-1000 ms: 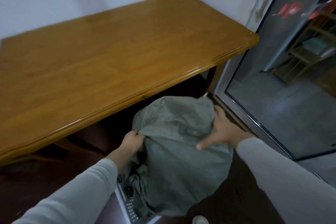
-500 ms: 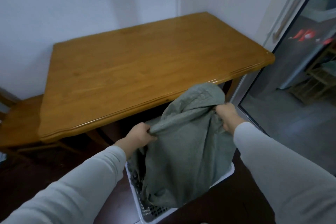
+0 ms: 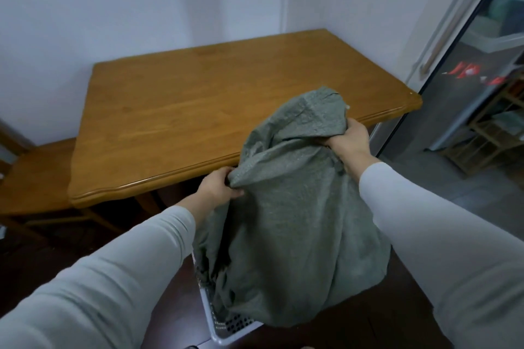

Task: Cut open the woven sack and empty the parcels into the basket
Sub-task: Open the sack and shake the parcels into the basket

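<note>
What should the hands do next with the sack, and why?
Probably lift and shake the sack: both the left hand and right hand grip its upper end, its lower end sits in the white basket, and no parcels show.

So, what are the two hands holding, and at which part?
Both hold the grey-green woven sack over the white basket. The left hand pinches a fold at its left side; the right hand grips bunched fabric near its raised top.
</note>
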Action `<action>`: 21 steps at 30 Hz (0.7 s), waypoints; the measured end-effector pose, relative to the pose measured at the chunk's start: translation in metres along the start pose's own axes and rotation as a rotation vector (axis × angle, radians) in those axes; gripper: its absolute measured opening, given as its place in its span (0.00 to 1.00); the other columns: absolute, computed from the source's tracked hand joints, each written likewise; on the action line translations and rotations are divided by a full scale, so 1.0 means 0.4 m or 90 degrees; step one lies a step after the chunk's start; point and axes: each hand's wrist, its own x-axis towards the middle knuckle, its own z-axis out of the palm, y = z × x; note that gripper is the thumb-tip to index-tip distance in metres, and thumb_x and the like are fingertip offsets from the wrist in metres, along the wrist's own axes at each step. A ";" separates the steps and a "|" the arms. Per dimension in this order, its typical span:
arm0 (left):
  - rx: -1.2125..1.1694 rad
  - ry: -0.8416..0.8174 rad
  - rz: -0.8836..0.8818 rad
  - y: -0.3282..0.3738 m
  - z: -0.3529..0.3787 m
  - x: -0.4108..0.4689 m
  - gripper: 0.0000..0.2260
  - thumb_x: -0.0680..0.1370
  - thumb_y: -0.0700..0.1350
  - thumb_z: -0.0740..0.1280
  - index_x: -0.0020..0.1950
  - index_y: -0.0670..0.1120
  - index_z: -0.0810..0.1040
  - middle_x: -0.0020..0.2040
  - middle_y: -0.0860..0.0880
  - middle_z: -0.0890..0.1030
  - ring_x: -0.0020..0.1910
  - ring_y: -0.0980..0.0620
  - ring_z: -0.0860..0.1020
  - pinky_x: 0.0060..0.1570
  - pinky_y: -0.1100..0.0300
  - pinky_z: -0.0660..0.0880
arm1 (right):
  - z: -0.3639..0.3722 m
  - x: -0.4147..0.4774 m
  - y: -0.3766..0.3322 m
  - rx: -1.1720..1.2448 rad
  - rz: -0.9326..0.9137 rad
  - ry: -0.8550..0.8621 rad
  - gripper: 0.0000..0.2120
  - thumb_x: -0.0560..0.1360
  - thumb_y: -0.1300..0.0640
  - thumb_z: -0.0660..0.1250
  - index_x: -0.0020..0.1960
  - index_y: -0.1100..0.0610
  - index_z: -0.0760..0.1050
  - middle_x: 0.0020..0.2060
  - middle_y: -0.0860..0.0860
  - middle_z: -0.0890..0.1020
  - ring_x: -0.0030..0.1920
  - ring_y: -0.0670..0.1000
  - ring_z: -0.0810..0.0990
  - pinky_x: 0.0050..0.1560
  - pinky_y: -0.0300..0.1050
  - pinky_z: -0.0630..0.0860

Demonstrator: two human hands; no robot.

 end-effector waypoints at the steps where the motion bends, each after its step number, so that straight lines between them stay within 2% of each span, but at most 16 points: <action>1: -0.006 -0.019 -0.002 -0.003 0.007 -0.007 0.18 0.74 0.46 0.71 0.62 0.45 0.75 0.58 0.45 0.79 0.60 0.44 0.76 0.55 0.55 0.72 | -0.009 0.004 -0.006 -0.030 -0.007 0.008 0.16 0.69 0.61 0.73 0.56 0.59 0.77 0.50 0.54 0.82 0.52 0.55 0.79 0.54 0.49 0.76; 3: -0.045 0.002 0.013 0.008 0.008 -0.016 0.13 0.74 0.49 0.70 0.56 0.44 0.78 0.52 0.46 0.80 0.57 0.44 0.78 0.51 0.56 0.72 | -0.025 0.016 -0.037 -0.040 -0.043 0.043 0.12 0.70 0.62 0.70 0.53 0.59 0.77 0.50 0.58 0.82 0.53 0.57 0.80 0.55 0.53 0.77; 4: -0.065 0.018 0.018 0.018 0.003 -0.014 0.14 0.74 0.49 0.70 0.56 0.44 0.77 0.52 0.46 0.80 0.56 0.44 0.78 0.51 0.56 0.73 | -0.028 0.019 -0.054 -0.025 -0.070 0.059 0.10 0.70 0.62 0.69 0.52 0.60 0.77 0.49 0.57 0.82 0.52 0.56 0.80 0.55 0.53 0.78; 7: -0.120 -0.015 -0.005 0.047 -0.009 -0.007 0.28 0.69 0.50 0.75 0.65 0.44 0.71 0.61 0.46 0.77 0.61 0.45 0.76 0.58 0.53 0.73 | -0.015 0.002 -0.077 -0.002 -0.129 0.031 0.11 0.70 0.63 0.69 0.53 0.61 0.76 0.47 0.54 0.81 0.50 0.52 0.79 0.53 0.50 0.77; 10: -0.122 -0.130 -0.034 0.035 0.012 -0.024 0.46 0.65 0.51 0.78 0.75 0.43 0.56 0.71 0.47 0.68 0.69 0.46 0.69 0.66 0.54 0.67 | 0.005 -0.021 -0.021 -0.090 -0.063 -0.026 0.14 0.70 0.65 0.69 0.55 0.62 0.76 0.52 0.59 0.82 0.55 0.58 0.79 0.55 0.51 0.75; 12: -0.156 -0.180 -0.007 0.018 0.036 -0.028 0.59 0.60 0.54 0.80 0.78 0.48 0.43 0.75 0.49 0.63 0.73 0.48 0.63 0.71 0.53 0.63 | 0.024 -0.032 0.007 -0.077 -0.030 -0.055 0.14 0.69 0.66 0.69 0.55 0.62 0.77 0.52 0.60 0.82 0.56 0.59 0.79 0.58 0.52 0.75; 14: -0.152 -0.156 0.042 0.021 0.060 -0.023 0.70 0.51 0.63 0.80 0.75 0.54 0.31 0.76 0.52 0.59 0.75 0.50 0.59 0.74 0.49 0.59 | 0.056 -0.044 0.003 -0.024 -0.003 -0.110 0.17 0.69 0.66 0.71 0.57 0.62 0.77 0.53 0.58 0.82 0.57 0.58 0.79 0.61 0.54 0.75; 16: -0.093 -0.102 0.063 0.046 0.080 -0.015 0.72 0.47 0.70 0.76 0.72 0.57 0.27 0.77 0.56 0.57 0.76 0.52 0.55 0.74 0.44 0.53 | 0.084 -0.064 -0.018 0.040 0.049 -0.197 0.21 0.68 0.65 0.74 0.60 0.63 0.76 0.54 0.56 0.82 0.56 0.54 0.80 0.61 0.53 0.75; 18: -0.035 -0.062 0.082 0.086 0.108 -0.021 0.67 0.54 0.67 0.77 0.74 0.55 0.31 0.76 0.58 0.58 0.75 0.54 0.55 0.74 0.44 0.44 | 0.094 -0.078 -0.038 0.095 0.135 -0.283 0.22 0.69 0.64 0.74 0.61 0.64 0.75 0.52 0.57 0.83 0.52 0.56 0.82 0.56 0.53 0.78; 19: -0.045 -0.049 0.091 0.103 0.126 -0.020 0.61 0.58 0.63 0.77 0.77 0.54 0.38 0.74 0.57 0.63 0.74 0.55 0.58 0.74 0.46 0.42 | 0.090 -0.076 -0.043 0.113 0.178 -0.312 0.21 0.69 0.64 0.72 0.61 0.64 0.74 0.49 0.59 0.83 0.49 0.57 0.82 0.52 0.52 0.79; 20: -0.095 -0.044 0.086 0.118 0.143 -0.018 0.53 0.62 0.59 0.77 0.77 0.51 0.50 0.71 0.56 0.69 0.72 0.54 0.62 0.74 0.48 0.45 | 0.083 -0.069 -0.041 0.127 0.210 -0.330 0.20 0.69 0.66 0.71 0.60 0.66 0.74 0.47 0.60 0.82 0.46 0.58 0.82 0.48 0.51 0.80; 21: -0.172 -0.049 0.066 0.129 0.160 -0.015 0.40 0.66 0.55 0.76 0.73 0.48 0.63 0.67 0.52 0.74 0.70 0.52 0.68 0.73 0.51 0.53 | 0.072 -0.059 -0.037 0.145 0.230 -0.337 0.19 0.69 0.67 0.70 0.60 0.67 0.73 0.44 0.61 0.82 0.45 0.59 0.82 0.46 0.52 0.80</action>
